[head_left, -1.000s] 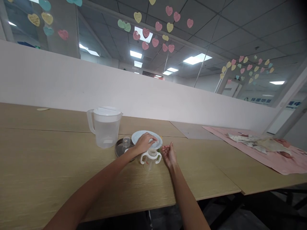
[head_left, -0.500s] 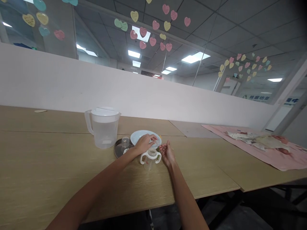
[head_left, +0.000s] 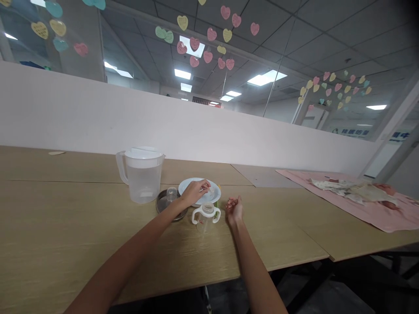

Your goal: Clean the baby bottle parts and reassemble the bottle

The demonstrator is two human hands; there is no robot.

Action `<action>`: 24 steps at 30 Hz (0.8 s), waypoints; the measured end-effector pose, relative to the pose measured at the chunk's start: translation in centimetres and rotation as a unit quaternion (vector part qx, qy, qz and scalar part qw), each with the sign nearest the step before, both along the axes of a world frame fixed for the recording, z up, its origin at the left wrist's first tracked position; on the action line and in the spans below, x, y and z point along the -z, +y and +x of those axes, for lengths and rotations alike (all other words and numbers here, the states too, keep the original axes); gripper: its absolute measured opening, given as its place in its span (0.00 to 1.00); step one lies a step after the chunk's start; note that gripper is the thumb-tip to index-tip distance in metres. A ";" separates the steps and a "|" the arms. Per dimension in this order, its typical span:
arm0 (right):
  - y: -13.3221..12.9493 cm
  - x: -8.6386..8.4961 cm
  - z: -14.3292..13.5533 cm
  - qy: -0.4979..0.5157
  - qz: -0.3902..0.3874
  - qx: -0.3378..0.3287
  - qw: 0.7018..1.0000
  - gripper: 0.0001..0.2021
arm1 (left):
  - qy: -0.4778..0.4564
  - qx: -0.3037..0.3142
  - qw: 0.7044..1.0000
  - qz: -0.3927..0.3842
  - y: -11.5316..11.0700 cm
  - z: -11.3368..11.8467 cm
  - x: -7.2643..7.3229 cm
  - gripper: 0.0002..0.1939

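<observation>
My left hand (head_left: 195, 192) hovers over the white plate (head_left: 187, 186), fingertips pinched together; anything between them is too small to make out. On the plate, just right of those fingers, lies something small and clear. My right hand (head_left: 235, 210) is to the right of the plate, palm turned inward and fingers curled, with nothing visible in it. Between my forearms stands a clear baby bottle (head_left: 205, 221) with white side handles and an uncapped neck. Left of the plate, a round metal tray (head_left: 161, 208) bears a clear domed cap (head_left: 171, 194), partly hidden by my left forearm.
A lidded translucent pitcher (head_left: 144, 176) stands behind the tray, at the left. Something green (head_left: 216, 208) shows beside the bottle's right handle. On the far right, a pink cloth (head_left: 356, 213) carries crumpled pale fabric. A white wall (head_left: 196, 135) bounds the table at the back.
My left hand has shifted slightly left over the plate. My right hand has drawn away to the right from the plate and bottle, and its fingers have curled in.
</observation>
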State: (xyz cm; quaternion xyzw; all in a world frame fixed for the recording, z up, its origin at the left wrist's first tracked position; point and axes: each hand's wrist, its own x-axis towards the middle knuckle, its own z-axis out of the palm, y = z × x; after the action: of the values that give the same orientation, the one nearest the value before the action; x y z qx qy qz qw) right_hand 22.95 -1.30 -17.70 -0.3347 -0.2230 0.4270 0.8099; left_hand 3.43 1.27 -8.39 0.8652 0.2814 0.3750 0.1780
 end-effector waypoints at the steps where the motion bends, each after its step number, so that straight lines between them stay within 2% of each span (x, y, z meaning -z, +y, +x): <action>1: 0.1 0.2 0.0 0.007 -0.018 0.024 1.000 0.23 | 0.005 0.001 1.000 0.002 0.0 0.0 0.0 0.06; 3: 0.1 0.3 -0.2 0.009 -0.030 0.054 0.998 0.24 | 0.012 0.000 1.000 0.007 -0.2 -0.1 -0.1 0.07; 15: 0.2 0.5 -0.9 -0.048 -0.007 0.069 0.996 0.28 | 0.035 -0.033 0.998 0.044 0.0 0.4 0.5 0.09; 19: 0.3 0.5 -0.9 -0.036 -0.028 0.059 0.997 0.28 | 0.049 -0.042 0.996 0.058 -0.1 0.3 0.4 0.08; 24: 0.3 0.2 -1.0 -0.034 -0.006 0.040 0.999 0.29 | 0.066 -0.036 0.995 0.065 -0.5 0.5 0.6 0.07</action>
State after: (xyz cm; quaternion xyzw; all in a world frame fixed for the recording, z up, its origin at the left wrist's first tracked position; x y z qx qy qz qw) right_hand 22.00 -1.03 -17.89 -0.3628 -0.2338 0.3839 0.8163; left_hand 3.94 0.75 -8.96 0.8873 0.2983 0.3401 0.0892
